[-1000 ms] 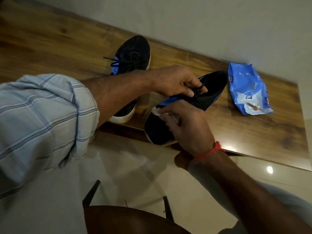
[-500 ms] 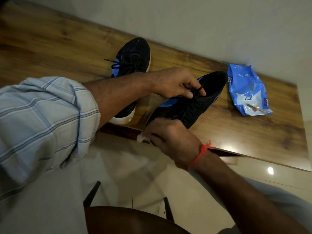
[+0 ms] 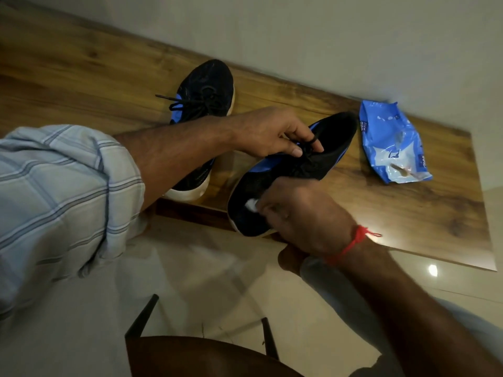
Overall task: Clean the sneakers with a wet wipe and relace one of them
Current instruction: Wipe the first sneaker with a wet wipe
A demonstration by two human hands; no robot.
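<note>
**Wiping the near sneaker's toe**

The right hand (image 3: 302, 213) pinches a white wet wipe (image 3: 251, 204) against the near sneaker (image 3: 294, 170), which overhangs the table (image 3: 408, 213) edge, long axis running 7 to 1 o'clock. The left hand (image 3: 269, 131) grips its laces. At 11 o'clock lies the second sneaker (image 3: 206, 88); at 2 o'clock, the wipes packet (image 3: 392, 142).

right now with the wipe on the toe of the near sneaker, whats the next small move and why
Probably another short stroke of the wet wipe across the toe of the near sneaker. The right hand pinches the wipe against the black fabric there, while the left hand grips the laces and steadies the shoe at the table edge.
</note>
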